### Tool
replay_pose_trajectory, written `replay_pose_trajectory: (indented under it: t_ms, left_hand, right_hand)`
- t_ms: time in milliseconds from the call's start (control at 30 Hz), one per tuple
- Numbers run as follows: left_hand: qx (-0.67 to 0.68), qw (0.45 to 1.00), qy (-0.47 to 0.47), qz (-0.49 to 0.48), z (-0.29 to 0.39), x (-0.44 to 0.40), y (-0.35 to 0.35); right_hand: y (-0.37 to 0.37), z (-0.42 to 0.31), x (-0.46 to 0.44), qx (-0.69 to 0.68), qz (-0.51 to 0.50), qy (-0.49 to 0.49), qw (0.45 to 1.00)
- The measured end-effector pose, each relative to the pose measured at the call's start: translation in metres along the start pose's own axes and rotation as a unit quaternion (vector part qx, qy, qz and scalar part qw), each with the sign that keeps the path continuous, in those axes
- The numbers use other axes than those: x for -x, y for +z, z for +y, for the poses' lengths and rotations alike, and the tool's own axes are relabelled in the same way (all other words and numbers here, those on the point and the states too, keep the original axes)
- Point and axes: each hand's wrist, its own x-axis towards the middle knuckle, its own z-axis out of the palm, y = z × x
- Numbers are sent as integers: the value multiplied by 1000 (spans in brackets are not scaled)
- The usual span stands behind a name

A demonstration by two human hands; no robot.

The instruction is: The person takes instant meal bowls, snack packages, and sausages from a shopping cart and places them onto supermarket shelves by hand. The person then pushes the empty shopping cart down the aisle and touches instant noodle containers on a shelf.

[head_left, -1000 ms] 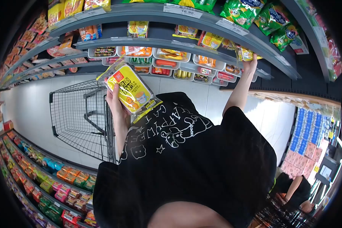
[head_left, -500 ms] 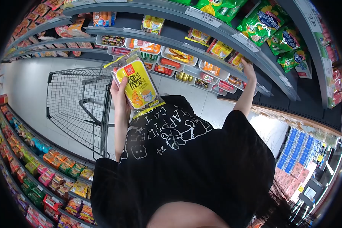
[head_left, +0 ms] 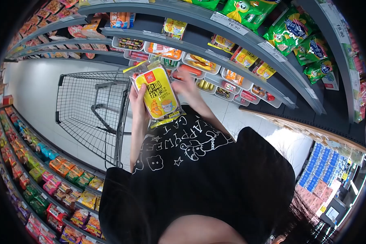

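My left hand [head_left: 138, 102] is closed around the left edge of a yellow sausage pack [head_left: 160, 97] in clear plastic wrap, its thumb on the front. The pack is tilted and has cartoon pictures and a red label on its face. Just right of it, my right hand [head_left: 188, 88] is in the air, blurred by motion. Its fingers look apart and nothing shows in them. Similar yellow packs [head_left: 246, 57] lie on the shelf further right.
A wire shopping cart [head_left: 89, 110] stands on the left. Shelves [head_left: 248, 39] curve across the top, with green snack bags [head_left: 290, 29] at upper right. Below them are white trays of sausages [head_left: 201, 63]. Another shelf of colourful packets [head_left: 63, 166] runs along the lower left.
My right hand has moved left from the yellow packs on the shelf to beside the held pack. My left hand still holds the sausage pack. The view has shifted slightly.
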Motion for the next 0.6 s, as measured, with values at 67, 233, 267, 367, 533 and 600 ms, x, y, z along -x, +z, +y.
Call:
replay_pose_trajectory:
  t_ms: [67, 233, 267, 367, 533, 600]
  left_hand:
    - [-19, 1000, 11, -19, -2, 1, -2]
    - [91, 983, -115, -113, 20, 6, 4]
    - [79, 981, -106, -142, 12, 1, -3]
    - [47, 981, -82, -169, 13, -2, -4]
    - [58, 986, -78, -138, 18, -3, -5]
    - [53, 987, -76, -135, 16, -6, -9]
  right_hand:
    - [10, -10, 0, 59, -78, 47, 994]
    - [-5, 6, -15, -73, -191, 179, 962]
    - [-10, 4, -14, -85, -161, 192, 964]
    - [-32, 13, -10, -138, -8, 177, 975]
    - [-112, 14, -40, -39, 208, 96, 973]
    - [-142, 7, -58, -8, 232, 32, 972]
